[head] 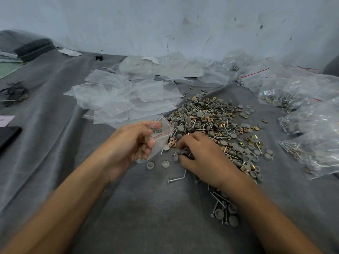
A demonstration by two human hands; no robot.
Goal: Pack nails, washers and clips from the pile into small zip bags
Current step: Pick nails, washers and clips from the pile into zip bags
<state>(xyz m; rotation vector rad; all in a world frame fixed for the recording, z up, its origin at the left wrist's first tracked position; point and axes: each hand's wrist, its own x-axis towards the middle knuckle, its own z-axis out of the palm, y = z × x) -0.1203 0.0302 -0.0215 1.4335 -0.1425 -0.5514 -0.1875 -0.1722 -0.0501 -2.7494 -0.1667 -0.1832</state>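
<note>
1. A grey cloth (146, 208) is seen spread over a work surface, viewed from above and in front. A pale, scuffed wall (165, 24) stands behind it.
2. A pile (211, 118) of round grey washers, silver nails and brass-coloured square clips is heaped on the cloth, right of centre.
3. A small zip bag (163, 132), clear with a red line near its mouth, is pinched by the left hand (132, 142) between the thumb and curled fingers. It is held just left of the pile's near edge, and a few grey pieces can be made out inside it.
4. The right hand (200, 154) is laid palm down on the near edge of the pile. Its fingers are curled round a small cluster of washers (181, 152); whether a nail is also held cannot be told.
5. Two stray washers (150, 165) are seen on the bare cloth below the bag, and a single nail (176, 179) lies just beneath the right hand's fingers.
6. Empty bags (124, 96) are heaped loosely behind the left hand, reaching the far left edge of the pile.
7. Filled bags (302, 107), showing nails and grey pieces through the plastic, are stacked along the right side, near the pile.
8. At the far left, a tangle of thin black strands (14, 94) and a flat dark object (9, 136) are seen, well apart from the pile.
</note>
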